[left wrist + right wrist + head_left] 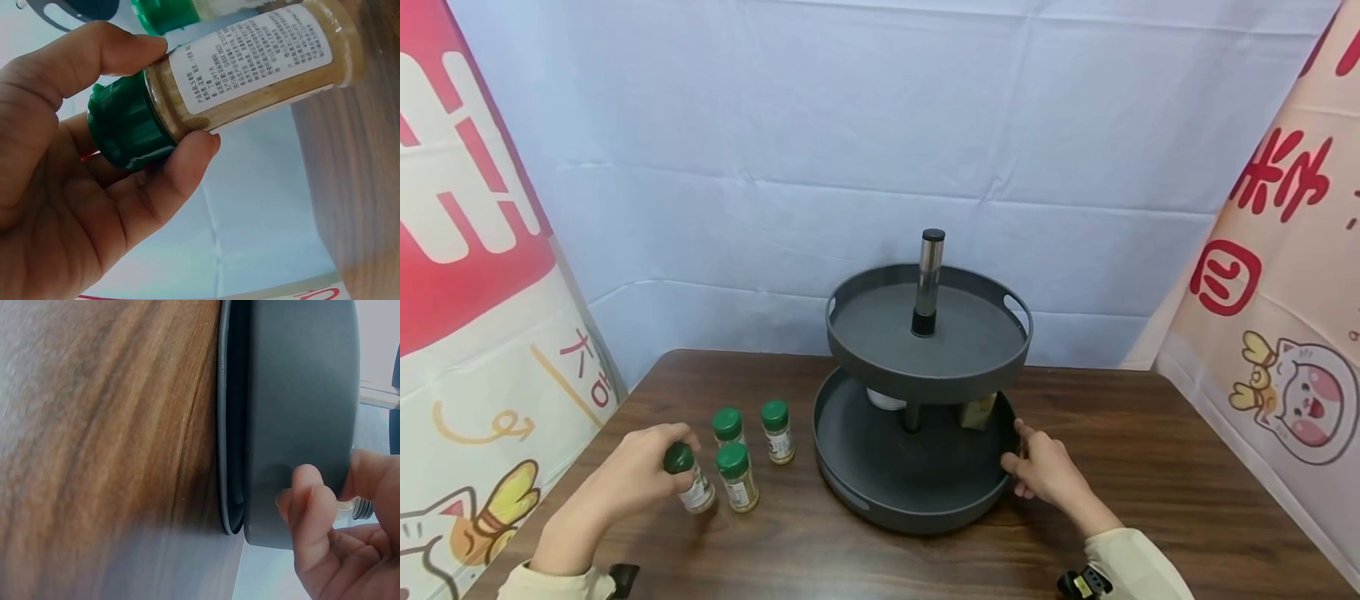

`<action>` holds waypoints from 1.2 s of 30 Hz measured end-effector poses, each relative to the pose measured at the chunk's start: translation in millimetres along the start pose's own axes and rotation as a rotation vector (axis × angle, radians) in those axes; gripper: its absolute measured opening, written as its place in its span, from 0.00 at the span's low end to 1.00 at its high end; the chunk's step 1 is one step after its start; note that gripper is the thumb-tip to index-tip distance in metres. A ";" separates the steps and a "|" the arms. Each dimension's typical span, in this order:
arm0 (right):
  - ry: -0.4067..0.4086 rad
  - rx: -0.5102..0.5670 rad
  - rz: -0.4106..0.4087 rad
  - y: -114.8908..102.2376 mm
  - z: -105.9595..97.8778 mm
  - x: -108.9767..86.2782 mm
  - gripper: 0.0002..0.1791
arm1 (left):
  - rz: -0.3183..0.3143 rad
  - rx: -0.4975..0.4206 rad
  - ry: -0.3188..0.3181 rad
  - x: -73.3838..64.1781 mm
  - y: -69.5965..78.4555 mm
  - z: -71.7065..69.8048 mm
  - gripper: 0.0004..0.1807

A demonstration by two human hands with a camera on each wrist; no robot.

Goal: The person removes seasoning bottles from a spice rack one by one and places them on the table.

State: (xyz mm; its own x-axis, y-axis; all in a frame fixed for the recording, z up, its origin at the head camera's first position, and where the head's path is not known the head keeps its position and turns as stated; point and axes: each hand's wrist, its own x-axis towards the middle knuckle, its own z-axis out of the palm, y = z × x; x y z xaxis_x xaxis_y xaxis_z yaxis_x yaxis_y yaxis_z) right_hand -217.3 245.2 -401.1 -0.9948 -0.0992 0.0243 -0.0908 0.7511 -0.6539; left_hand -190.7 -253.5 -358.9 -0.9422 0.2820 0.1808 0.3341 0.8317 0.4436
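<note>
My left hand (636, 471) pinches a spice jar (250, 62) by its green cap and neck, thumb on one side and fingers on the other. The jar has a white printed label and tan powder inside. It leans slightly in the head view; whether its base touches the table I cannot tell. On the right, my right hand (1048, 471) grips the rim of the lower tray of a dark grey two-tier turntable (917, 518). In the right wrist view, curled fingers (315, 512) lie against the tray's outer wall, and the thumb reaches over the rim.
Beside the held jar stand three more green-capped jars: one in front (739, 483), one behind (727, 423) and one nearer the turntable (777, 437). Under the upper tier (880, 342), a white item (886, 402) and a yellowish container (977, 414) sit on the lower tray, partly hidden.
</note>
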 end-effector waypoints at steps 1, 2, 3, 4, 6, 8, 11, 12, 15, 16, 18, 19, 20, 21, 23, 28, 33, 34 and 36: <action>-0.001 -0.001 0.000 -0.5 -0.2 0.1 0.36 | 0.000 0.000 0.005 0.7 -1.9 0.1 0.14; 0.000 0.000 0.003 -0.8 -0.2 0.3 0.36 | -0.003 -0.005 0.006 1.5 -4.0 0.3 0.14; 0.000 0.000 0.007 -1.0 -0.3 0.6 0.36 | -0.010 -0.007 0.009 2.7 -6.1 0.5 0.14; 0.000 0.000 0.012 -1.2 -0.4 0.6 0.36 | -0.013 -0.009 0.009 3.8 -8.2 0.8 0.14; -0.001 -0.001 0.015 -1.3 -0.3 0.9 0.36 | -0.031 -0.016 0.006 5.8 -12.3 1.7 0.14; -0.003 -0.002 0.016 -1.0 0.1 1.2 0.36 | -0.049 -0.025 0.001 7.3 -16.2 2.9 0.14; -0.005 -0.002 0.018 -0.4 0.9 1.9 0.36 | -0.067 -0.019 0.004 9.2 -20.8 4.6 0.14; -0.005 -0.001 0.021 -0.4 1.0 2.1 0.36 | -0.066 -0.018 0.005 9.7 -22.0 5.0 0.14; -0.003 0.000 0.026 0.2 1.6 2.9 0.35 | -0.065 -0.015 0.010 11.5 -23.9 5.9 0.14; -0.002 0.001 0.026 0.4 1.7 3.0 0.35 | -0.060 -0.014 0.011 12.2 -24.2 6.1 0.14; -0.002 0.001 0.025 0.6 1.7 3.0 0.36 | -0.052 -0.016 0.011 13.7 -24.2 6.2 0.13; -0.001 0.001 0.026 0.8 1.8 3.0 0.36 | -0.049 -0.014 0.014 14.5 -23.9 6.2 0.13; -0.001 0.002 0.026 0.9 1.9 3.0 0.36 | -0.046 -0.010 0.017 15.4 -23.6 6.0 0.13; 0.000 0.002 0.026 0.9 1.9 3.1 0.36 | -0.041 -0.007 0.019 16.2 -23.3 5.9 0.13; -0.001 0.003 0.026 1.0 2.0 2.9 0.35 | -0.034 0.005 0.023 17.8 -23.0 5.5 0.13; -0.002 0.004 0.029 1.1 2.5 2.8 0.35 | -0.021 0.036 0.031 21.3 -25.3 5.3 0.13; -0.004 -0.001 0.030 1.5 2.2 2.5 0.35 | -0.021 0.030 0.022 23.4 -28.8 7.8 0.14; -0.003 -0.002 0.029 1.6 2.0 2.5 0.35 | -0.023 0.025 0.014 23.9 -29.1 8.5 0.14; -0.002 -0.001 0.030 1.9 1.7 2.4 0.35 | -0.023 0.018 -0.001 24.9 -28.5 9.8 0.15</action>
State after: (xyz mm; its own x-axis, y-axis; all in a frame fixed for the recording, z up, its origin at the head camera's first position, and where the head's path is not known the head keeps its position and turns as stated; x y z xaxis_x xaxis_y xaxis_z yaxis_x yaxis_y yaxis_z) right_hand -219.7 245.3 -403.6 -0.9969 -0.0781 0.0031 -0.0611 0.7548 -0.6531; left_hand -223.9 -265.6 -375.7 -0.9497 0.2634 0.1696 0.3119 0.8462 0.4320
